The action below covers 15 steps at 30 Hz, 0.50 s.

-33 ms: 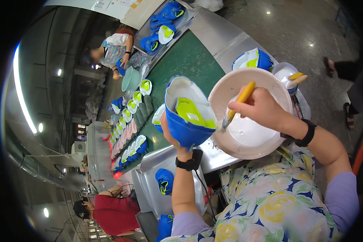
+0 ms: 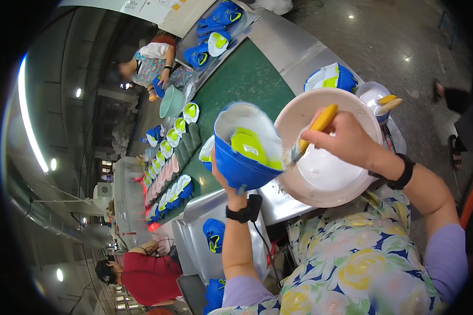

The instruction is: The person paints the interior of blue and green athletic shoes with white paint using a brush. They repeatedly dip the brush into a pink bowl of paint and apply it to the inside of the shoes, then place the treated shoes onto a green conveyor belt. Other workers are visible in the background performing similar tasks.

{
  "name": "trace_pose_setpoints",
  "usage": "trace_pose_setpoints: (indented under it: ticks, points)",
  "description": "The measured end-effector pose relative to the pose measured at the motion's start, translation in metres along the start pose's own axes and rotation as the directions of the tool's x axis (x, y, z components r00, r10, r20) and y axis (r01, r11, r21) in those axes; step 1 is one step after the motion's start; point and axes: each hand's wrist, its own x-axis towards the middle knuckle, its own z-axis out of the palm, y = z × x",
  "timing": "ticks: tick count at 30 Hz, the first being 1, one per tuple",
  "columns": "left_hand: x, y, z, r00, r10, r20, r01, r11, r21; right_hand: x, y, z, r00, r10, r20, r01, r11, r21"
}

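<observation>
My left hand (image 2: 222, 177) is closed round a blue shoe upper (image 2: 247, 167), holding it up with its white underside and bright yellow-green lining facing me. Most of its fingers are hidden behind the upper. A yellow-handled brush (image 2: 320, 123) is gripped in my right hand (image 2: 347, 144). The bristles point down and left, close beside the upper's edge; I cannot tell whether they touch it. Both the brush and my right hand are over a wide pale pink basin (image 2: 294, 113) with white liquid in it.
Rows of shoe uppers (image 2: 172, 137) and grey and pink lasts line the green belt (image 2: 247, 68). Another upper (image 2: 331, 77) and a small tub (image 2: 372, 94) with brushes stand behind the basin. Metal trays (image 2: 192, 231) hold more uppers. Two people work at the left; someone's feet show at right.
The shoe upper has turned slightly in my left hand. The brush and my right hand have shifted a little to the right. A bystander's foot at the far right has moved.
</observation>
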Motion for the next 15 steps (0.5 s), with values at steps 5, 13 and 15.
trace_pose_setpoints:
  ticks: [5, 13, 15]
  points:
    - [0.004, 0.008, -0.019, 0.729, -0.497, 0.471, 0.682, 0.585, -0.438, 0.005, -0.003, -0.024, 0.922, -0.386, 0.022, 0.383, 0.906, -0.181]
    - [-0.071, -0.009, 0.042, 0.599, -0.51, 0.617, 0.775, 0.178, -0.606, 0.021, -0.015, 0.025, 0.51, -0.837, 0.2, 0.858, 0.51, -0.057]
    - [-0.073, -0.007, 0.047, 0.579, -0.5, 0.644, 0.786, 0.133, -0.604, 0.026, -0.015, 0.031, 0.46, -0.844, 0.277, 0.887, 0.451, -0.099]
